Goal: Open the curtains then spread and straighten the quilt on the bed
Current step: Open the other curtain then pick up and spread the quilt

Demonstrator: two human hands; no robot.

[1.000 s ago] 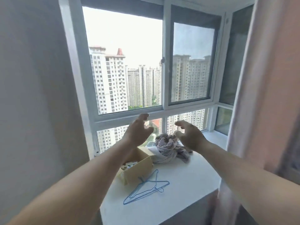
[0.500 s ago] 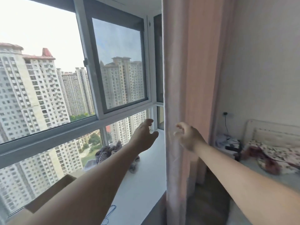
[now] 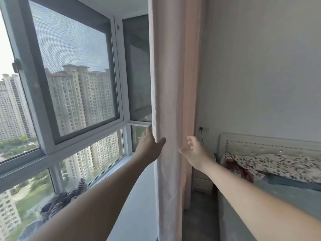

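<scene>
A pale pink curtain (image 3: 171, 84) hangs bunched in a narrow column at the right end of the window. My left hand (image 3: 149, 145) reaches to its left edge, fingers behind the fabric and thumb on its front. My right hand (image 3: 195, 152) is stretched out on the curtain's right side, fingers loosely bent, close to the fabric; I cannot tell if it touches. To the right lies the bed (image 3: 278, 193) with a spotted quilt (image 3: 278, 164) crumpled near the padded headboard (image 3: 269, 146).
A large window (image 3: 73, 80) with grey frames fills the left. A white sill (image 3: 137, 197) runs below it, with a bundle of grey knitted cloth (image 3: 64, 197) on it. A small bedside cabinet (image 3: 202, 181) stands between curtain and bed. A cable hangs from a wall socket (image 3: 201, 128).
My view has swung right from the window sill toward the curtain and bed. Both hands have moved up to the curtain, the left now touching its edge.
</scene>
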